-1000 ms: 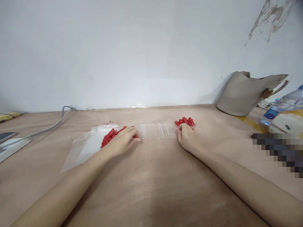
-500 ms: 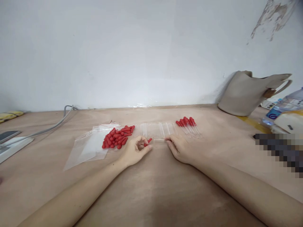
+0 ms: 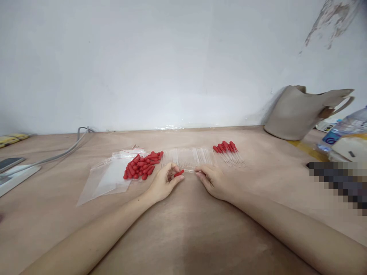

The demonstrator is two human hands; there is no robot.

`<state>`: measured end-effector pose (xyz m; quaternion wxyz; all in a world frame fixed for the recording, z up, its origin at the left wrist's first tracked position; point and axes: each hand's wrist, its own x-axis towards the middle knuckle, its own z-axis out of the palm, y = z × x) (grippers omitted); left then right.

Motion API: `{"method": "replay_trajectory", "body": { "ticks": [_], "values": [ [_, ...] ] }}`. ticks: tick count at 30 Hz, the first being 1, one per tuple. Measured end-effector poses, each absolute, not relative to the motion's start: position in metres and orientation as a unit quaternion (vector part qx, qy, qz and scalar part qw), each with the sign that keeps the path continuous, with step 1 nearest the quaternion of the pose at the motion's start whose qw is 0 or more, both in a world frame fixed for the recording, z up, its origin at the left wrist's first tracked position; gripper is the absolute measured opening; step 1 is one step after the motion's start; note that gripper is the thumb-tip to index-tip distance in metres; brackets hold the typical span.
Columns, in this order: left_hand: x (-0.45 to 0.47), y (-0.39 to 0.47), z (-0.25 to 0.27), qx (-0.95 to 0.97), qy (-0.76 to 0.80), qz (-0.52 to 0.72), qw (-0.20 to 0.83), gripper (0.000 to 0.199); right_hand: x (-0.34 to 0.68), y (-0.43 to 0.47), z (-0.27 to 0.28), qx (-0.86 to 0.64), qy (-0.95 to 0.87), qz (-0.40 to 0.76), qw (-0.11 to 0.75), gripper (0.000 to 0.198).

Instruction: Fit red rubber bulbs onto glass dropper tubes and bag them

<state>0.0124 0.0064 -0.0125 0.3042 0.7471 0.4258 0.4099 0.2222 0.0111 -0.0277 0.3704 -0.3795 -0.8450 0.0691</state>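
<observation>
Between thumb and fingers, my left hand pinches a red rubber dropper bulb, its open end facing right. My right hand holds a clear glass dropper tube level, and the tube's left end meets the mouth of the bulb; whether it has entered cannot be made out. Left of my hands, a heap of red bulbs lies partly on clear zip bags. Behind the hands is a row of loose clear tubes. Several droppers with red bulbs fitted lie side by side beyond my right hand.
A beige bag stands against the wall at the back right, near a plastic bottle. A dark pixelated object lies at the right edge. On the left are a grey cable and a phone.
My right hand has moved left with the tube, bringing its end to the bulb. In my left hand the bulb has turned to line up more with the tube.
</observation>
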Motion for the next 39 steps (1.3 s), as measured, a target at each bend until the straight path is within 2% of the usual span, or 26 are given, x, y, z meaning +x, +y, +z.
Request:
{"method": "replay_trajectory", "body": {
  "ticks": [5,14,18,23,26,31,39],
  "values": [
    [0.01,0.008,-0.015,0.741,0.435,0.409,0.307,0.021,0.222,0.009,-0.025,-0.372,-0.855,0.079,0.353,0.02],
    [0.009,0.004,-0.011,0.768,0.418,0.377,0.307,0.018,0.227,0.009,-0.012,-0.336,-0.88,0.142,0.304,0.022],
    [0.009,0.0,-0.007,0.784,0.411,0.348,0.307,0.015,0.228,0.009,-0.01,-0.34,-0.898,0.089,0.264,0.022],
    [0.011,-0.004,-0.003,0.825,0.416,0.311,0.221,0.013,0.226,0.009,-0.014,-0.36,-0.902,-0.055,0.231,0.02],
    [0.009,-0.002,-0.003,0.826,0.424,0.314,0.199,0.016,0.225,0.009,-0.019,-0.36,-0.897,-0.065,0.25,0.02],
    [0.002,0.004,-0.006,0.803,0.438,0.332,0.23,0.022,0.226,0.012,-0.022,-0.354,-0.883,0.0,0.306,0.018],
    [0.005,0.002,-0.009,0.803,0.434,0.346,0.22,0.017,0.225,0.008,-0.023,-0.338,-0.881,0.045,0.327,0.017]
  ]
}}
